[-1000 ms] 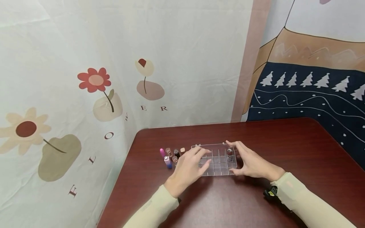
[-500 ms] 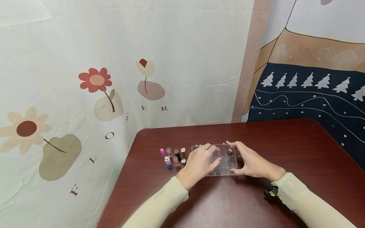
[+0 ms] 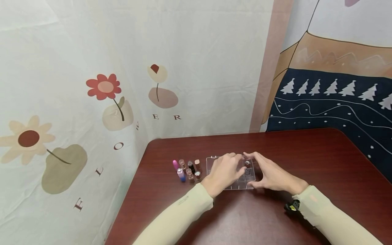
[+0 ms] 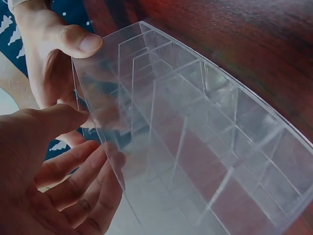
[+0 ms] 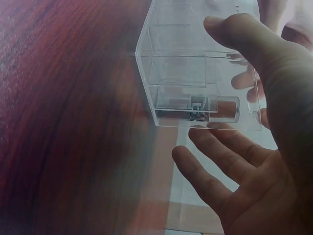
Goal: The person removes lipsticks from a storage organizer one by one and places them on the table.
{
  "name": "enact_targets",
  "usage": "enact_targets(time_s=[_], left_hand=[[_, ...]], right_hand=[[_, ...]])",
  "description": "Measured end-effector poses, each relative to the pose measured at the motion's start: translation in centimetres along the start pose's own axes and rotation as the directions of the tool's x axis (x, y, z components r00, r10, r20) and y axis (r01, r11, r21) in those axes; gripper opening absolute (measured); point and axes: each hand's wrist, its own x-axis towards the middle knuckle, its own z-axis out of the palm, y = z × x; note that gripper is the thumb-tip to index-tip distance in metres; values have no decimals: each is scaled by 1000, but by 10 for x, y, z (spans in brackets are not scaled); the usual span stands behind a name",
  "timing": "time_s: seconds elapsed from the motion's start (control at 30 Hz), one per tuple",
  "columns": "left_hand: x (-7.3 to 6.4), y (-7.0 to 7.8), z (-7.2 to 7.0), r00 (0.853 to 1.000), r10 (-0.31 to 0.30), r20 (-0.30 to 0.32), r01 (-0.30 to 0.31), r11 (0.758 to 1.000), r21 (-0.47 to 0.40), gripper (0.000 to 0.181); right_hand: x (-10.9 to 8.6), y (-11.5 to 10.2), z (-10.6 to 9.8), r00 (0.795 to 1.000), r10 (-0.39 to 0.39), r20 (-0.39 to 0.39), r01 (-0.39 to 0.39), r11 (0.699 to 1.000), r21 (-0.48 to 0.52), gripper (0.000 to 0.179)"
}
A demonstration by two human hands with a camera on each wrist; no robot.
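A clear divided lipstick organizer [image 3: 239, 185] lies on the table with its compartments facing up. In its back right compartment a lipstick [image 5: 225, 108] with a clear cap stands upright. My right hand [image 3: 271, 173] holds the organizer's right end, thumb at the front corner and fingers at the back. Over the middle of the organizer hovers my left hand [image 3: 225, 170], its fingers loosely bent. Nothing shows between the left thumb and fingertips [image 4: 115, 156] in the left wrist view. The left hand hides part of the compartments in the head view.
Left of the organizer stand several lipsticks: a pink one [image 3: 175, 164], a purple-to-blue one [image 3: 181, 175], a black one [image 3: 191, 166] and others with clear or pale caps. The dark red table [image 3: 171, 146] meets a printed curtain [image 3: 208, 85] at the back.
My left hand has moved rightward across the organizer, towards the lipstick in it, uncovering the lipsticks at the left. The right hand has stayed at the right end.
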Motion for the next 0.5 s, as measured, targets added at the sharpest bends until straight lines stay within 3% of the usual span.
enact_targets(time_s=[0.37,0.5], left_hand=[[11,9,9,997,-64,32,65,997,-30,22],[13,11,12,997,-81,17,81,996,-35,21]], right_hand=[[-1,0,0,1000,-6,1,6,1000,-2,92],[0,0,0,1000,-4,0,4,1000,1,91]])
